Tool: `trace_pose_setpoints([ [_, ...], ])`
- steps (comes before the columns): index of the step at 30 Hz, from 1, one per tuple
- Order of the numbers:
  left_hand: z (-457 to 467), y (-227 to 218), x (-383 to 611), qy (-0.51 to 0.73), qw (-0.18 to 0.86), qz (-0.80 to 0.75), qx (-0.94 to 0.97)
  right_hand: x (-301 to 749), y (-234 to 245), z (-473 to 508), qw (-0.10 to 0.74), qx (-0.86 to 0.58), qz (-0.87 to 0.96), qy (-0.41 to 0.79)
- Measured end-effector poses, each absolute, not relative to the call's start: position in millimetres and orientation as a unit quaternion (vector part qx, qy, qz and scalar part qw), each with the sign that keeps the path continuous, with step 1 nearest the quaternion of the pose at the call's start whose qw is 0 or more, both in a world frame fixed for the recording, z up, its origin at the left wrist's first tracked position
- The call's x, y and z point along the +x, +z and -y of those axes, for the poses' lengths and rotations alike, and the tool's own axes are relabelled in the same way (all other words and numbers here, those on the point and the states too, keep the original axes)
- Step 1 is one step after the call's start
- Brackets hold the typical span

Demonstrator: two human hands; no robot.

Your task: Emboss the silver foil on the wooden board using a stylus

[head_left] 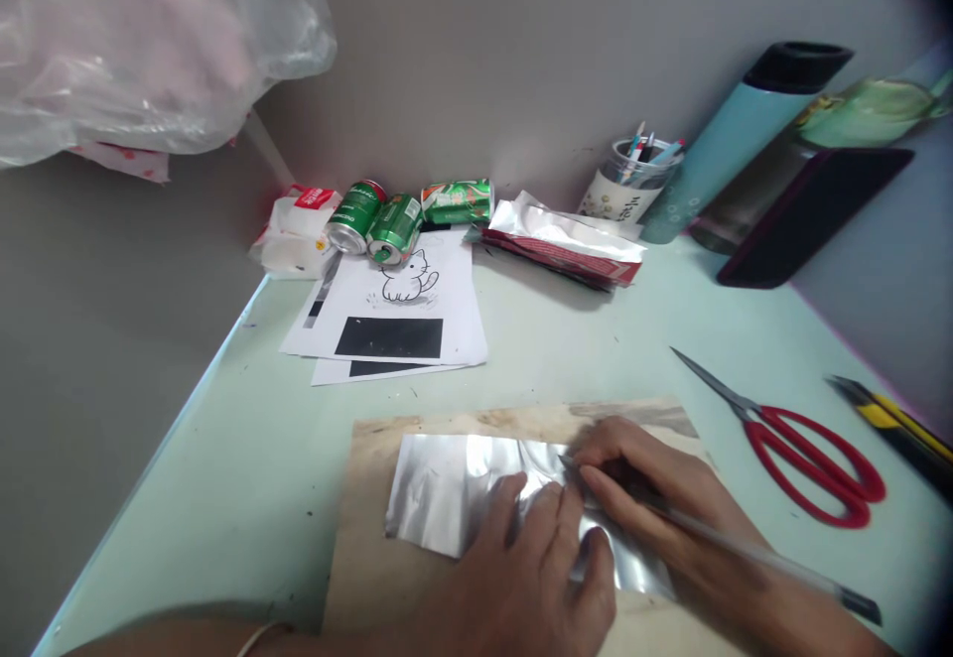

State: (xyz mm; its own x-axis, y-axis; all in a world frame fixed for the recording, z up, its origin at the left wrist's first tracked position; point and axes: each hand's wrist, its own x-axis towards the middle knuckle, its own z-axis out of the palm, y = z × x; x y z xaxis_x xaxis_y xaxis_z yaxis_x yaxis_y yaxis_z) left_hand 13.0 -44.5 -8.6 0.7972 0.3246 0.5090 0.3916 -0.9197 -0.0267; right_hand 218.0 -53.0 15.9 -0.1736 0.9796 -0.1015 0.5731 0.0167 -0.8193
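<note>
Metal sheet [430,488], silvery and creased, lies across the middle of a wooden board [379,578] at the near side of a pale green table [215,459]; sheet's left end bare, its right part beneath both hands.

Left hand [532,563]: fingers moderately spread, palm down, fingertips resting on the sheet near its middle; nothing seen in its grasp; a thin light band [257,639] at the wrist.

Right hand [655,483]: closed in a writing grip round a clear-barrelled pen [751,548]; pen slants, its tip to the left at the sheet, just right of the left fingers, its dark end to the near right; whether the tip touches, cannot tell.

Right of board: scissors [753,415] with red handles, blades slightly blurred and pointing far left; farther right, a yellow-and-black cutter [889,424].

Far side, left to right: white-and-red packet [294,237]; three green cans on their sides, two of them overlapping printed papers [463,325] with a cat drawing; silver-and-red foil packet [566,245]; cup of pens [614,198]; blue bottle [734,146], upright, with a black lid.
</note>
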Motion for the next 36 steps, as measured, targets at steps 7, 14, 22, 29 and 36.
trace_pose_setpoints([
  [7, 42.9, -5.6, 10.8, -0.237, 0.067, 0.182, -0.952, 217.6, 22.7, 52.9, 0.249, -0.566, 0.708, 0.342],
  [14, 42.4, -4.9, 8.8, -0.22, 0.074, 0.174, -0.957, 219.1, 22.8, 51.8, 0.229, -0.57, 0.712, 0.34],
  [22, 45.0, -9.4, 9.9, -0.244, 0.065, 0.182, -0.95, 223.7, 16.6, 54.3, 0.276, -0.579, 0.649, 0.41],
  [29, 44.5, -8.6, 10.7, -0.242, 0.065, 0.186, -0.95, 220.0, 16.7, 54.0, 0.263, -0.589, 0.661, 0.384],
  [36, 42.7, -1.8, 8.8, -0.211, 0.066, 0.176, -0.959, 217.0, 23.1, 50.5, 0.253, -0.571, 0.7, 0.346],
])
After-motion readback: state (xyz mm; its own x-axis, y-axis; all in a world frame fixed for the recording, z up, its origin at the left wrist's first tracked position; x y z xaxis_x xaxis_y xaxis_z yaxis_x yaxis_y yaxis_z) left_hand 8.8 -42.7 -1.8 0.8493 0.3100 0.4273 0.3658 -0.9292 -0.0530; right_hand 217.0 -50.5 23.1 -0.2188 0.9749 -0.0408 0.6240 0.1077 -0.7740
